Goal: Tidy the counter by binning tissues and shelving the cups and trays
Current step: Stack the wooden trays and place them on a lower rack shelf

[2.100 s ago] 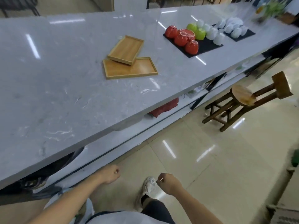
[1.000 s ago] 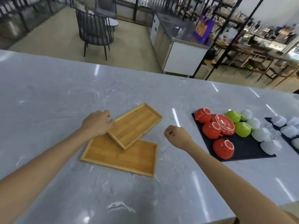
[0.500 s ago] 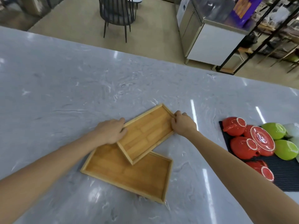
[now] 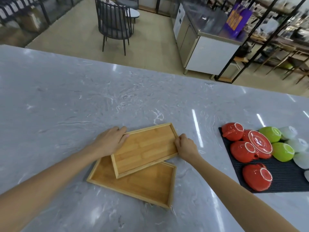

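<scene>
The upper tray (image 4: 144,149) covers the far left part of the lower tray (image 4: 142,185). The right frame edge cuts off the black mat (image 4: 284,174) and the white cups (image 4: 299,144). Both forearms exit at the bottom edge. The background shelving contents are blurred.

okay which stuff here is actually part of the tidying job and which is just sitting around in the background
Part of the job:
- upper wooden tray, gripped by left hand and right hand
- lower wooden tray
- red cups, green cups, white cups

Just there:
- black mat
- dark chair
- steel cabinet
</scene>
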